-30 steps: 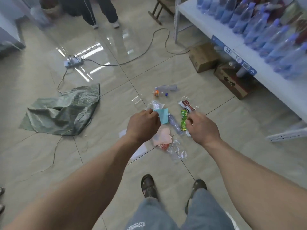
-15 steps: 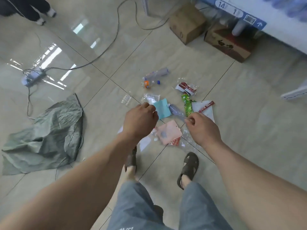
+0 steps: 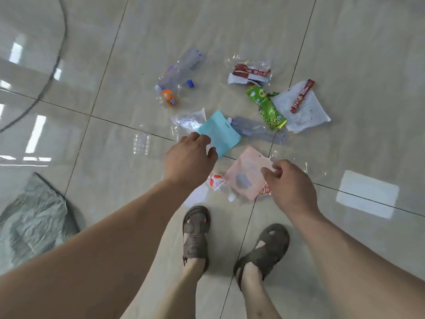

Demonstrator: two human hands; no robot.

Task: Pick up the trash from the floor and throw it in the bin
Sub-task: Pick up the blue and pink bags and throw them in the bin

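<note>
Your left hand [image 3: 189,157] hung loosely curled and empty over the glossy beige tiled floor [image 3: 345,54], its fingertips overlapping the near corner of the flat teal plastic pouch [image 3: 220,132]; whether they touched it cannot be told. Your right hand [image 3: 291,183] was also empty, fingers half bent, over the right edge of the pale pink flat pouch [image 3: 246,173].

The trash lay in a loose cluster straight ahead of your brown sandals [image 3: 195,233]. The teal pouch sat as a diamond, its hang-hole corner towards 1 o'clock. Beside it, the crushed clear plastic bottle [image 3: 257,131] ran its long axis from 10 to 4 o'clock, neck against the pouch. The green snack bag [image 3: 266,109] lay along 11 to 5 o'clock, touching the white plastic bag with a red strip [image 3: 301,107]. Farther off at 12 o'clock sat the red-and-white wrapper [image 3: 250,74], and at 11 o'clock the clear bottle with an orange label [image 3: 177,74] pointed from 1 to 7 o'clock, a blue cap [image 3: 190,83] just beside it.

Bare tile was open at 2 to 4 o'clock and beyond the cluster. At 8 o'clock the crumpled grey-green sack [image 3: 34,222] took the floor edge, and a dark cable [image 3: 57,63] curved past at 10 o'clock.
</note>
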